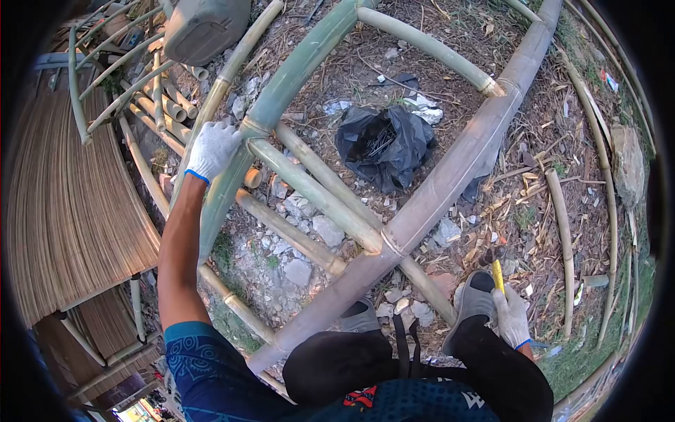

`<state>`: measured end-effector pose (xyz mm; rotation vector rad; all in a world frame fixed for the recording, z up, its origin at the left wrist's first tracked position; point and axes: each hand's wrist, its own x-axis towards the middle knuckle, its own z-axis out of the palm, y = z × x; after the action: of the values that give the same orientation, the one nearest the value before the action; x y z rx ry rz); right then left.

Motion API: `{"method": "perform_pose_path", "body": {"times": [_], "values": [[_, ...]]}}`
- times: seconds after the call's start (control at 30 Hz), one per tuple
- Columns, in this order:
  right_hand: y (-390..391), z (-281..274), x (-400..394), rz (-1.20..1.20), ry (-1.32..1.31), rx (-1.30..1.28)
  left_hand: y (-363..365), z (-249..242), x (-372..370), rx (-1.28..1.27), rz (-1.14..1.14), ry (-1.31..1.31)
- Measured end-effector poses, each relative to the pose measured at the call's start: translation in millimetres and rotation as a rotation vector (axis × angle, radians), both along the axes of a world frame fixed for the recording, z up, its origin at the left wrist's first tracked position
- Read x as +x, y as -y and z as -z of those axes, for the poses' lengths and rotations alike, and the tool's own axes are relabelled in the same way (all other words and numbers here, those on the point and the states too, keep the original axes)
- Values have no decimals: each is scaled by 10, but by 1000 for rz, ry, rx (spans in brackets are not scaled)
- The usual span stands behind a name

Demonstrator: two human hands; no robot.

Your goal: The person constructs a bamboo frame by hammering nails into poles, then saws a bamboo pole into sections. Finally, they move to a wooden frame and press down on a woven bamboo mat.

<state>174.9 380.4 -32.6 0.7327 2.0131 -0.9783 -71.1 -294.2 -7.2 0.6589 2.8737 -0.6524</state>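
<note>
My left hand (214, 150), in a white glove with a blue cuff, rests on the thick green bamboo pole (299, 67) near a node, its fingers curled over the top. Low on the right, my right hand (512, 318), also gloved, is closed round the yellow handle (498, 276) of a tool whose dark head points away from me. A thick greyish bamboo pole (450, 184) runs diagonally in front of my knees. Thinner green rungs (316, 197) join the two poles. Between them sits an open black plastic bag (385, 148) with thin dark pieces inside, probably nails.
Stacked brown slatted panels (74, 204) stand at the left, beside cut bamboo pieces (165, 105). A grey plastic container (207, 32) lies at the top left. Stones (297, 272) and wood chips cover the ground. A large rock (628, 165) and bamboo lengths (560, 239) lie right.
</note>
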Motion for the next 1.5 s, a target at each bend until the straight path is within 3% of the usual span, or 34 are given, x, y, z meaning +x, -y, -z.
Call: {"method": "perform_pose_path", "body": {"times": [0.03,0.07,0.1,0.17,0.2,0.23,0.3,0.43,0.5,0.53,0.7,0.73,0.9,1.03,1.1,1.17,1.2,1.23,1.3,1.4,1.5], "values": [[3,-11,-30,22,4,0,-37,56,73,67,-42,-79],[25,-48,-28,39,21,-8,-144,206,219,194,-322,-136],[45,-84,-22,58,32,-15,-168,508,328,595,-688,-259],[53,-68,-23,27,18,-4,-167,752,237,997,-1121,-214],[56,-41,-32,1,-11,18,-120,813,200,1098,-1165,-226],[13,-5,-41,-33,-37,47,-130,653,197,814,-1015,-169],[-92,85,115,-7,-61,43,-167,125,225,176,-283,-97],[-230,234,129,-29,-108,30,10,-148,-160,-197,78,69],[-249,314,132,-50,-108,78,-45,-28,13,-170,-55,-30],[-211,242,100,-39,-89,48,-149,-24,58,-197,-238,37],[-171,288,43,1,-136,-140,-108,11,55,-187,-85,-41],[-150,279,-35,-252,-195,38,-122,31,12,-199,-128,-21],[-40,208,-37,-258,-304,-106,-202,110,-55,-138,-277,53],[-65,300,62,-221,-335,-110,-349,323,153,611,-993,-144],[-4,-57,69,-273,-303,-39,-371,589,104,664,-1127,-264],[63,-266,-27,-225,-192,-36,-446,570,177,598,-1005,-330],[42,-208,-27,-221,-212,-42,-456,394,224,382,-800,-250],[10,-139,-6,-225,-236,-43,-225,371,286,346,-502,-261],[-9,-43,-41,-232,-245,-51,-121,334,273,277,-289,-283],[-51,-5,-118,-234,-242,-50,-192,479,313,286,-406,-385],[-83,18,-111,-230,-234,-36,-532,818,292,658,-878,-687]]}}
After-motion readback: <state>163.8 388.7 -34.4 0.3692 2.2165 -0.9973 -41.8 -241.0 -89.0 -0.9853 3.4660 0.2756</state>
